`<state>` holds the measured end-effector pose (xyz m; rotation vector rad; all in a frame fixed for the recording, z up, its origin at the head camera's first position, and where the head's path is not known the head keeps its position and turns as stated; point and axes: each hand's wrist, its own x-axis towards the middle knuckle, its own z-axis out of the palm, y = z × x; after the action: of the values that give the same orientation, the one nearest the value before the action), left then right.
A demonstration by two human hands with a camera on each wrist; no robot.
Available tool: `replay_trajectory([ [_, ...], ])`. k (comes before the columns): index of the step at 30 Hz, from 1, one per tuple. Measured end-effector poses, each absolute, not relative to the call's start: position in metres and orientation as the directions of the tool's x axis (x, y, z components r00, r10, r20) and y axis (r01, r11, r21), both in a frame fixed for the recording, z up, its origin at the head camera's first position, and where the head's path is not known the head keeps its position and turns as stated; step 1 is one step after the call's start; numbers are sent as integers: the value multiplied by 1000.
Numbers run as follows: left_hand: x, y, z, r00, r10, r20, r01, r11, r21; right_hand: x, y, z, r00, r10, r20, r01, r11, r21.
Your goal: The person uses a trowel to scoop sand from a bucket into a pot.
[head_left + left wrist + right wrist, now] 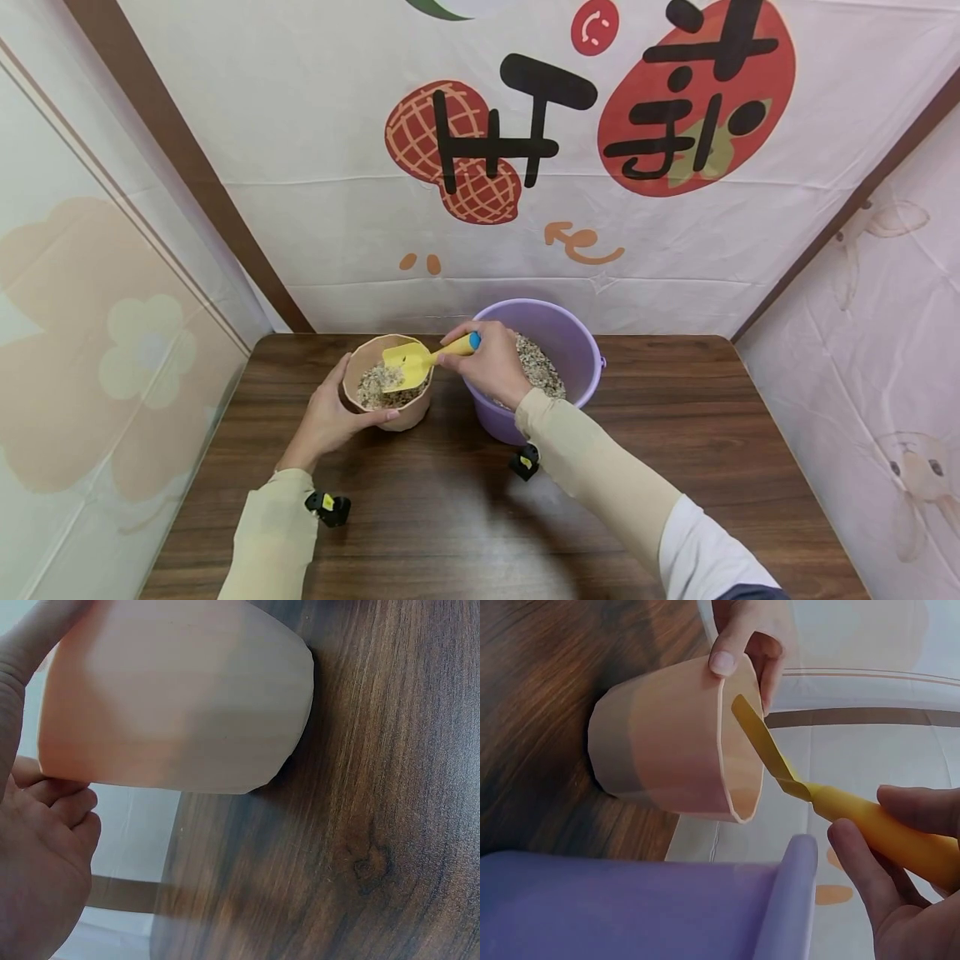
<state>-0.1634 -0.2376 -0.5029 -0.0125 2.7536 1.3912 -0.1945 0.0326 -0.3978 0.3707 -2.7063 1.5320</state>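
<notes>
My right hand (487, 360) grips the handle of a small yellow shovel (408, 367), whose handle end is blue. The blade is over the mouth of a peach-coloured flowerpot (405, 418), with some grainy material on it. More of this pale, speckled grain (378, 390) lies inside the pot. My left hand (330, 421) holds the pot from its left side, thumb at the near rim and fingers around the far side. In the right wrist view the shovel (769, 750) tilts with its tip at the pot's opening (679, 742).
Right of the pot stands a purple bucket (498, 423) holding similar speckled grain (538, 367), under my right forearm. Both containers are on a dark wooden table (450, 517), near its back edge. A printed white cloth (330, 233) hangs behind, with more cloth at both sides.
</notes>
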Motion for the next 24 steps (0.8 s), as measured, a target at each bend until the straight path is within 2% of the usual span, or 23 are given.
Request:
replay_trajectory([
  [13, -164, -240, -504, -998, 26, -59, -31, 598, 801, -193, 39, -393, -958, -249, 145, -258, 516, -817],
  [24, -164, -239, -505, -999, 19, -46, -25, 604, 797, -190, 46, -390, -964, -232, 128, -234, 519, -822],
])
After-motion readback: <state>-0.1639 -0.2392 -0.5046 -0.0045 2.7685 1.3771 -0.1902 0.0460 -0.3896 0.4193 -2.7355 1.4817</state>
